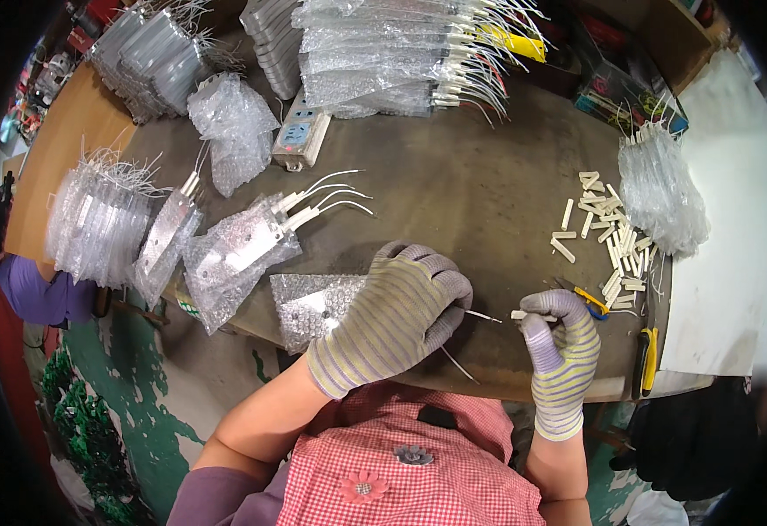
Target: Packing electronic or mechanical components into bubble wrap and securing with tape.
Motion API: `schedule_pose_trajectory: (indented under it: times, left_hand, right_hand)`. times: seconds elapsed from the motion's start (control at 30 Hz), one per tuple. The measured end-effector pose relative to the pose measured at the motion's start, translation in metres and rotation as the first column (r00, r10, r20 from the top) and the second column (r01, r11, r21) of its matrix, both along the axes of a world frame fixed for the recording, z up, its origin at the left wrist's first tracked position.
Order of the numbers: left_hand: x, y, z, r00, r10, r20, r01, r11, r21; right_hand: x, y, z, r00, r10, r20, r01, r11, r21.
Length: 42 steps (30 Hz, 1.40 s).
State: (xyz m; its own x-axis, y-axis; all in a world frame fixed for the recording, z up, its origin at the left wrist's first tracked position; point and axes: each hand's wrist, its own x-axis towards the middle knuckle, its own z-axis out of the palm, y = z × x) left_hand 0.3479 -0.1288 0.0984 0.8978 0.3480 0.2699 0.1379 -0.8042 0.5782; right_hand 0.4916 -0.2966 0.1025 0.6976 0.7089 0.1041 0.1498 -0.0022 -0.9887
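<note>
My left hand point(397, 316), in a striped glove, is closed around the wire end of a flat metal plate in bubble wrap point(306, 307). One white wire point(486, 316) pokes out past its fingertips toward the right, and a second wire point(459, 365) slants down toward the table's front edge. My right hand point(568, 351), gloved alike, pinches a small off-white tube point(518, 315) between thumb and forefinger. The tube's end is a short gap from the wire tip. A loose pile of similar tubes point(618, 232) lies beyond my right hand.
Yellow-handled pliers point(646, 361) and yellow-and-blue snips point(593, 302) lie at the right. Wrapped plates with wires point(234, 254) sit at the left, beside a wrapped bundle point(99, 226). Stacks point(375, 61) stand at the back near a power strip point(303, 131). Another bundle point(661, 188) is far right.
</note>
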Motion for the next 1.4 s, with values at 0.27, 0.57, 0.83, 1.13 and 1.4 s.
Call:
schedule_pose_trajectory:
  times: [0.27, 0.57, 0.83, 1.13, 1.4]
  left_hand:
    - [-0.005, 0.0, 0.001, 0.999, 0.017, 0.03, -0.017, 1.0, -0.006]
    - [-0.045, 0.01, 0.01, 0.902, 0.425, -0.074, -0.41, 0.898, 0.157]
    - [-0.05, 0.011, 0.006, 0.887, 0.462, 0.02, -0.462, 0.881, 0.1]
    - [-0.079, 0.008, 0.012, 0.835, 0.537, -0.122, -0.502, 0.833, 0.234]
    - [-0.073, 0.009, 0.024, 0.933, 0.198, -0.299, -0.111, 0.953, 0.283]
  right_hand:
    - [-0.007, 0.01, 0.001, 0.788, 0.121, 0.604, -0.099, 0.993, -0.07]
    - [-0.012, 0.043, 0.014, 0.511, 0.366, 0.778, -0.136, 0.928, -0.347]
    - [-0.023, 0.069, 0.008, 0.427, 0.419, 0.801, -0.106, 0.903, -0.416]
    - [-0.027, 0.051, -0.004, 0.535, 0.33, 0.777, -0.137, 0.942, -0.306]
    - [-0.028, 0.041, -0.001, 0.598, 0.293, 0.746, -0.151, 0.955, -0.254]
